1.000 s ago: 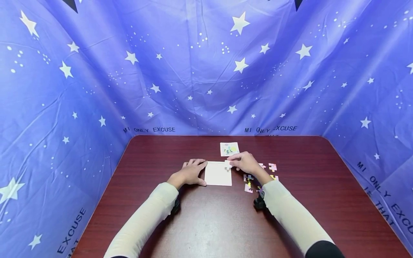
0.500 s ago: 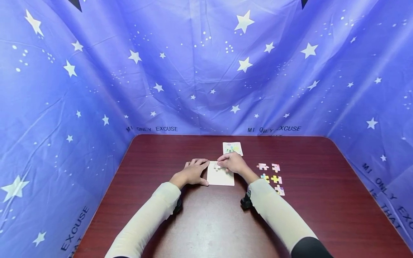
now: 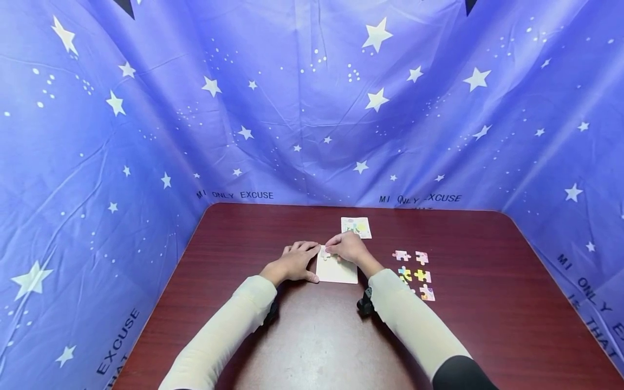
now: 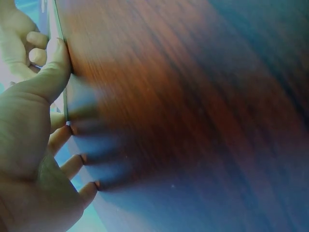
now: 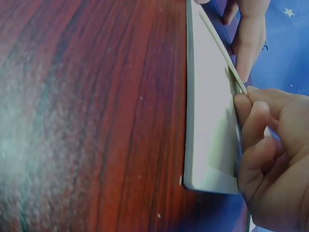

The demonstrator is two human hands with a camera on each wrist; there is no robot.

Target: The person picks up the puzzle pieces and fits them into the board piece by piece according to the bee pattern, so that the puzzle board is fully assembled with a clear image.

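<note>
A flat white square board (image 3: 337,273) lies on the table in front of me. My left hand (image 3: 294,262) spans its left side, thumb at the near corner and forefinger at the far one; in the left wrist view its fingertips touch the tabletop beside the board edge. Above the board's far left part, my right hand (image 3: 350,248) pinches a jigsaw piece (image 3: 325,254) between thumb and fingers. Seen edge-on in the right wrist view, that piece (image 5: 223,49) tilts over the board (image 5: 212,150). The piece's picture side cannot be made out.
Several coloured jigsaw pieces (image 3: 421,275) lie to the right, partly behind the right sleeve. A small picture card (image 3: 357,226) sits beyond the board. Blue star-patterned cloth (image 3: 302,108) hangs around the brown table (image 3: 234,233).
My right hand has moved left across the board, carrying the jigsaw piece from the far right corner to the far left. The left hand stays at the board's left side.
</note>
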